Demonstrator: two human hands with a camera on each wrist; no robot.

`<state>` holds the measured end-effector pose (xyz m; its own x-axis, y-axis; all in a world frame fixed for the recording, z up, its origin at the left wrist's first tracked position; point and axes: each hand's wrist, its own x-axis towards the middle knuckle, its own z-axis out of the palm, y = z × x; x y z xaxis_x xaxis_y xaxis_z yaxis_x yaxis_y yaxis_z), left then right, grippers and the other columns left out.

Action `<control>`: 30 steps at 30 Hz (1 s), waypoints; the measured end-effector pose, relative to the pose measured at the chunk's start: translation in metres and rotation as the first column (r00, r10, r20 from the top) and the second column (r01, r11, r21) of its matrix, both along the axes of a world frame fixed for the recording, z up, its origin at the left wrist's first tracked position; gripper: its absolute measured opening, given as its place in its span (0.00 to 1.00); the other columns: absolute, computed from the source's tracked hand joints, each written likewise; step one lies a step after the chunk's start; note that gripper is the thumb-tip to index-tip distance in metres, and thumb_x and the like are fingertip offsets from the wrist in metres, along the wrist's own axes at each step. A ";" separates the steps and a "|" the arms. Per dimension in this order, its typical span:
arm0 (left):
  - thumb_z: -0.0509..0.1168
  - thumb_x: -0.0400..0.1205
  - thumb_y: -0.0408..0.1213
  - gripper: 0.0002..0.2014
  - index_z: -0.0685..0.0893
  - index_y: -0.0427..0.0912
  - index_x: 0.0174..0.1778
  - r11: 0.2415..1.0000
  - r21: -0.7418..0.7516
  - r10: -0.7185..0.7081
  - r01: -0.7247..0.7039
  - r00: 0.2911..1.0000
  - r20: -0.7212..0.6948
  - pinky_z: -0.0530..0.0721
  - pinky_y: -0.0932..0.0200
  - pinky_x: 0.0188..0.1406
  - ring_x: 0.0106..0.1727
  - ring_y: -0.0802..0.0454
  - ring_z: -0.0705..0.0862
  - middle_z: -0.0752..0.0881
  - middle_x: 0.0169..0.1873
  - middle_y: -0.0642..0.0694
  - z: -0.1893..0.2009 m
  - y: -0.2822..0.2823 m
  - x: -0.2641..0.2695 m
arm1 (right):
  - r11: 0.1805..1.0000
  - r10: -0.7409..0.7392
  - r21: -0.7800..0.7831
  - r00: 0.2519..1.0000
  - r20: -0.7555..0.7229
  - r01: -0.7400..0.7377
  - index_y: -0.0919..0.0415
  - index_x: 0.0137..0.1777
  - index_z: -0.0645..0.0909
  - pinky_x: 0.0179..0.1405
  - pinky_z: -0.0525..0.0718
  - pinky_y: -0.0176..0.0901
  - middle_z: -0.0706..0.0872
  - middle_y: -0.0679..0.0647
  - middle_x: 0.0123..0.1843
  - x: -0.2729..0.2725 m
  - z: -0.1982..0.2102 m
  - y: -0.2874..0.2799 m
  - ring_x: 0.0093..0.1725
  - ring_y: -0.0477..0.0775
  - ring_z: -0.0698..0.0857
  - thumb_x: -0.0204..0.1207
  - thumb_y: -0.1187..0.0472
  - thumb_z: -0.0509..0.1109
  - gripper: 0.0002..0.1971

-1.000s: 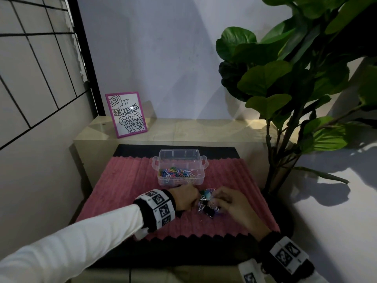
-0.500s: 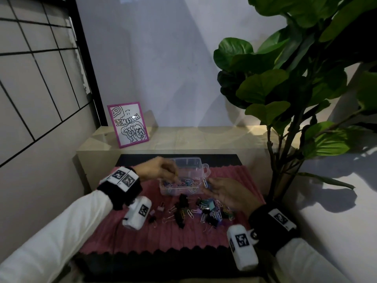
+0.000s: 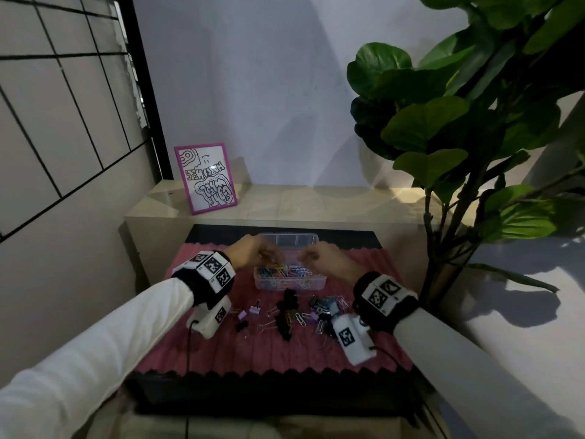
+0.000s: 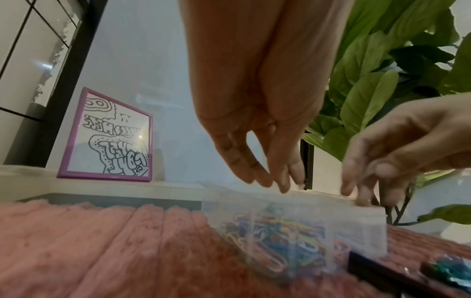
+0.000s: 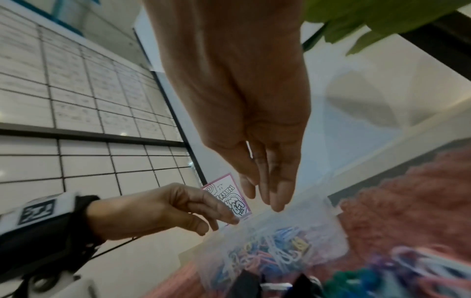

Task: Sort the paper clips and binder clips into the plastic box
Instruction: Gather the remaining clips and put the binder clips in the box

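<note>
A clear plastic box [image 3: 316,282] stands on the pink mat, with coloured paper clips [image 3: 285,271] heaped in its near compartment. My left hand [image 3: 253,255] hovers over the box's left side, fingers [image 4: 277,179] hanging relaxed and nothing seen in them. Over the right side is my right hand [image 3: 323,258]; its straight fingers [image 5: 276,201] point down at the rim of the box [image 5: 254,238]. In front of the box lie loose paper clips [image 3: 300,318], black binder clips [image 3: 288,304], a purple binder clip [image 3: 254,309] and blue binder clips [image 3: 329,304].
The ribbed pink mat [image 3: 253,353] covers a dark table top. A purple-framed drawing [image 3: 207,179] leans on the beige ledge [image 3: 316,204] behind. A large leafy plant [image 3: 459,137] stands close on the right, and a tiled wall on the left.
Both hands have lifted from the loose pile and moved forward to hover over the box. The loose clips, covered before, now show on the mat.
</note>
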<state>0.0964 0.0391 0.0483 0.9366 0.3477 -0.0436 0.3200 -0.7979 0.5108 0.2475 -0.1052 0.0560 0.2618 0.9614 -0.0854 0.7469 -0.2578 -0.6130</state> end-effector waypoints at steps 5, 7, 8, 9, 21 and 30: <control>0.63 0.78 0.26 0.14 0.84 0.41 0.57 0.989 0.139 0.025 -0.041 0.993 0.112 0.77 0.77 0.49 0.52 0.58 0.84 0.88 0.54 0.45 -0.005 -0.025 -0.005 | 0.965 0.094 0.232 0.986 0.134 -0.124 0.67 0.49 0.84 0.46 0.81 0.37 0.88 0.59 0.47 0.007 -0.022 -0.044 0.44 0.51 0.85 0.77 0.72 0.64 0.07; 0.64 0.79 0.29 0.11 0.84 0.40 0.55 0.984 0.140 -0.116 0.107 0.992 0.054 0.79 0.68 0.54 0.52 0.55 0.84 0.88 0.53 0.45 -0.009 -0.049 -0.004 | 0.970 0.092 0.202 0.972 0.214 -0.136 0.61 0.46 0.83 0.43 0.82 0.39 0.88 0.53 0.45 0.019 -0.034 -0.059 0.43 0.48 0.85 0.76 0.69 0.66 0.06; 0.63 0.79 0.29 0.11 0.84 0.39 0.55 0.969 0.137 -0.203 0.206 0.978 -0.036 0.78 0.66 0.56 0.54 0.52 0.84 0.87 0.54 0.44 -0.014 -0.060 -0.004 | 0.967 0.115 0.192 0.961 0.250 -0.165 0.60 0.44 0.83 0.42 0.83 0.42 0.88 0.51 0.44 0.025 -0.040 -0.065 0.42 0.47 0.85 0.75 0.69 0.67 0.05; 0.62 0.79 0.28 0.12 0.83 0.38 0.56 0.946 0.148 -0.272 0.289 0.954 -0.127 0.77 0.64 0.57 0.56 0.49 0.84 0.86 0.56 0.43 -0.019 -0.070 -0.004 | 0.970 0.142 0.153 0.950 0.278 -0.190 0.61 0.44 0.83 0.40 0.82 0.44 0.88 0.52 0.43 0.028 -0.042 -0.071 0.41 0.48 0.84 0.74 0.70 0.67 0.05; 0.57 0.78 0.27 0.08 0.81 0.32 0.48 0.858 0.333 -0.301 0.390 0.909 -0.290 0.77 0.50 0.49 0.53 0.39 0.82 0.84 0.51 0.35 -0.034 -0.092 0.009 | 0.990 0.062 -0.140 0.979 0.196 -0.035 0.66 0.51 0.77 0.40 0.74 0.39 0.80 0.55 0.46 0.018 -0.050 -0.077 0.45 0.52 0.78 0.61 0.62 0.81 0.21; 0.68 0.77 0.31 0.06 0.85 0.34 0.47 0.985 -0.164 -0.060 0.061 0.998 0.010 0.80 0.76 0.38 0.36 0.60 0.87 0.90 0.40 0.42 -0.018 -0.067 -0.007 | 0.993 -0.109 -0.057 0.993 -0.051 0.106 0.53 0.34 0.80 0.30 0.76 0.26 0.82 0.45 0.32 0.026 -0.045 -0.076 0.32 0.39 0.79 0.65 0.67 0.78 0.11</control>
<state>0.0889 -0.0279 0.0301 0.9560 0.2791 -0.0902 0.2706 -0.7211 0.6378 0.2735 -0.1816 0.0112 0.3571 0.9213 -0.1538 0.6789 -0.3691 -0.6347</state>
